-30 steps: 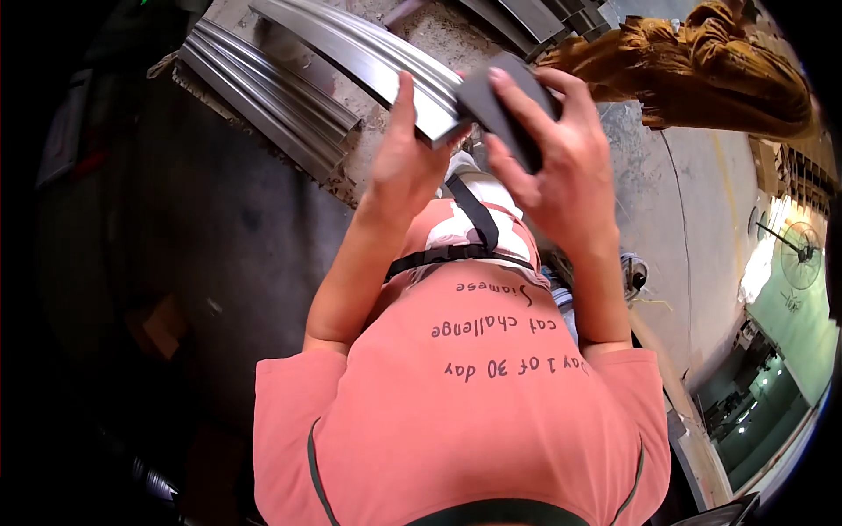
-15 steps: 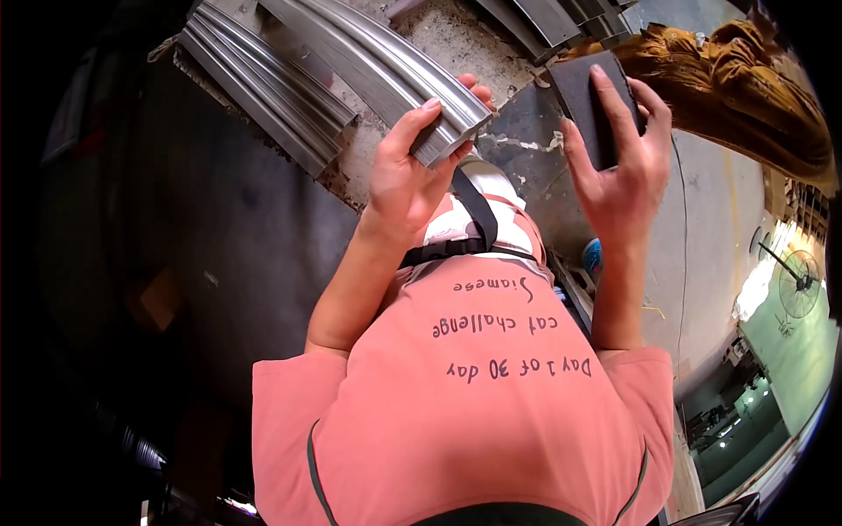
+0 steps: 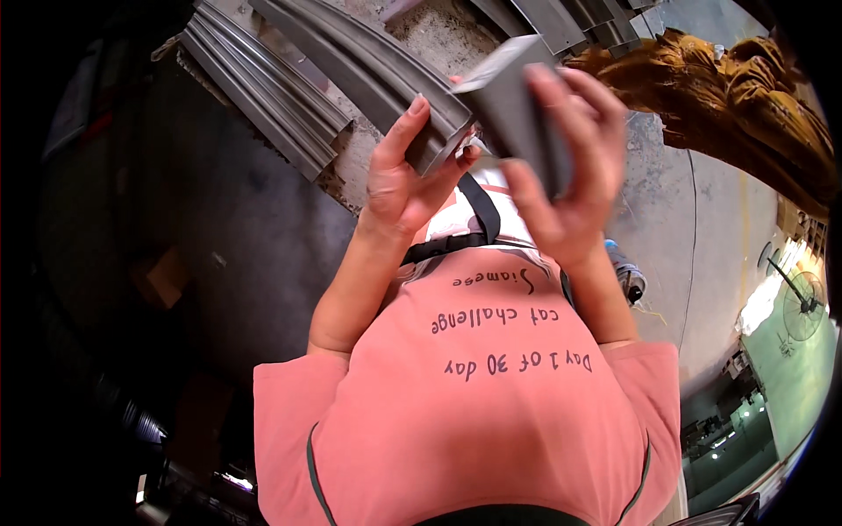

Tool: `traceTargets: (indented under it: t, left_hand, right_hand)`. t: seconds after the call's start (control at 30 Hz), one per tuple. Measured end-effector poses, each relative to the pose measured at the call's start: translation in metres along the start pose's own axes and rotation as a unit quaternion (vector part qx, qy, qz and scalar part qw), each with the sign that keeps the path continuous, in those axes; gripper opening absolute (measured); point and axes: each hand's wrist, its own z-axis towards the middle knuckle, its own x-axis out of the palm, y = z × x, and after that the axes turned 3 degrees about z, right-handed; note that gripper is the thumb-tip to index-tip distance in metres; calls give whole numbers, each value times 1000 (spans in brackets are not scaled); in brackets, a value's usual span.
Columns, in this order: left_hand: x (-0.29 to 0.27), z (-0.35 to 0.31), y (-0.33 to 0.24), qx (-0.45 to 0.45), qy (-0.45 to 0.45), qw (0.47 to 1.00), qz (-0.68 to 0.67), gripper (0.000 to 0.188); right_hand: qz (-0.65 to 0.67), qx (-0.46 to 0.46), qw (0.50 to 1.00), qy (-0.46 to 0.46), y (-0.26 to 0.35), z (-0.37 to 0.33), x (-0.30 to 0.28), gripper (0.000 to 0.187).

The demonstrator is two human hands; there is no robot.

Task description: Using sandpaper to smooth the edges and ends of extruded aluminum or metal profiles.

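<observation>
My left hand [image 3: 396,182] is wrapped around the near end of a long, ribbed grey metal profile [image 3: 373,66], thumb on top and fingertips showing at its far side. The rest of the profile runs away to the upper left over the worktop. In my right hand [image 3: 579,175] is a dark grey block, like a sanding sponge [image 3: 517,114], gripped between thumb and fingers and tilted. Its pale upper edge is close to the profile's near end; whether they touch I cannot tell. The right fingers are slightly blurred.
More ribbed metal profiles [image 3: 263,88] lie on the worn worktop [image 3: 447,35] at the left. Other metal pieces [image 3: 557,22] sit at the top right, beside a bunched brown cloth [image 3: 737,96]. A cardboard box [image 3: 164,277] and a standing fan [image 3: 802,305] are farther off.
My right hand has swung left with the sanding sponge, bringing it up to the profile's near end and tilting it. My left hand keeps its grip, and the profile has turned slightly.
</observation>
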Motion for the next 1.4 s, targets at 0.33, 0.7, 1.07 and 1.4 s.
traceTargets:
  t: [0.33,0.7,1.07,1.4]
  left_hand:
    - [-25,13,1,27,19,999,41,51]
    - [-16,28,-2,48,112,990,65,66]
    - [4,34,-11,59,180,982,22,80]
    - [13,38,-16,127,43,987,89,78]
  right_hand:
    - [142,123,982,30,-21,20,-17,49]
    - [147,96,984,7,-18,17,15,67]
    - [285,154,946,8,-10,0,30,58]
    - [302,175,936,47,-7,-17,2,59]
